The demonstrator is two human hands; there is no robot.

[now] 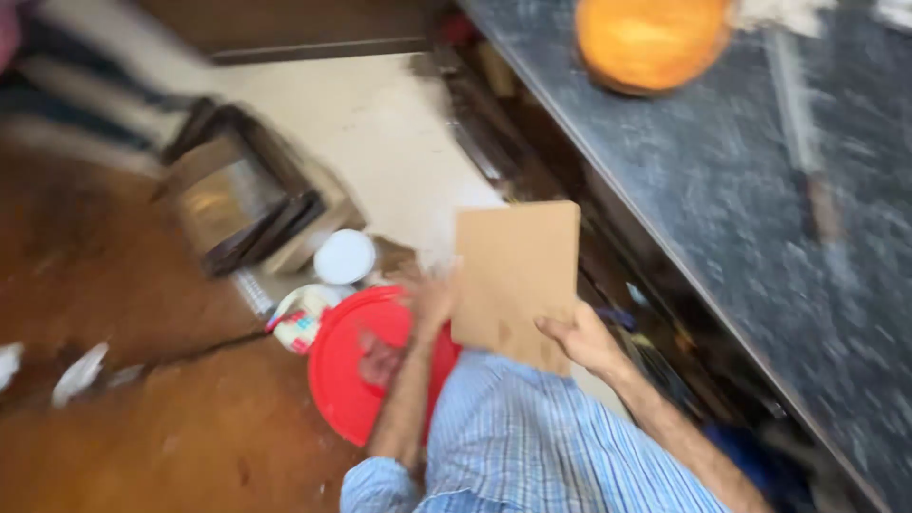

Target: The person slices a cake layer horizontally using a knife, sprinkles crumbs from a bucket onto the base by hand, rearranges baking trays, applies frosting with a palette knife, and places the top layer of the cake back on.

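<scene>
Both hands hold a flat rectangular brown cardboard sheet (516, 275) upright above the floor, just beside the dark speckled stone counter (760, 209). The left hand (432, 304) has its grip closed on the sheet's left edge, and the right hand (581, 340) is clamped on its lower right corner. Below them a round red plastic tub (356, 366) sits on the brown floor (142, 427), beside a white round lid (344, 256).

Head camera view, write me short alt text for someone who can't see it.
A blurred look down at a person's two hands holding a flat brown cardboard sheet, left hand at its left edge, right hand at its lower right corner. Below sits a round red tub on the floor, beside a dark speckled countertop.
</scene>
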